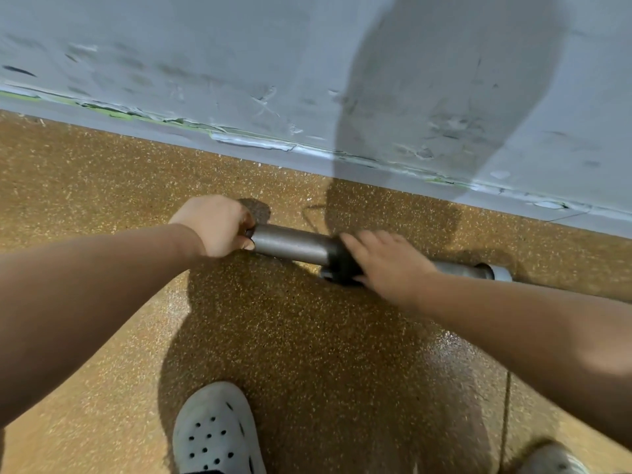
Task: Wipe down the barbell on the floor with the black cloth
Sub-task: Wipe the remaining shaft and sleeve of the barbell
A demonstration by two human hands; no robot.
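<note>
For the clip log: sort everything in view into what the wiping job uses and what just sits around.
Job: barbell, black cloth, left hand gripping the bar's end, right hand pressing the cloth onto it.
Just around: grey clog, scuffed wall, speckled floor.

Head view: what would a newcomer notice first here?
Two bare arms reach down to a grey barbell on the speckled floor beside a scuffed wall. The left hand grips its end; the right hand presses a black cloth onto it. A grey clog shows below.
</note>
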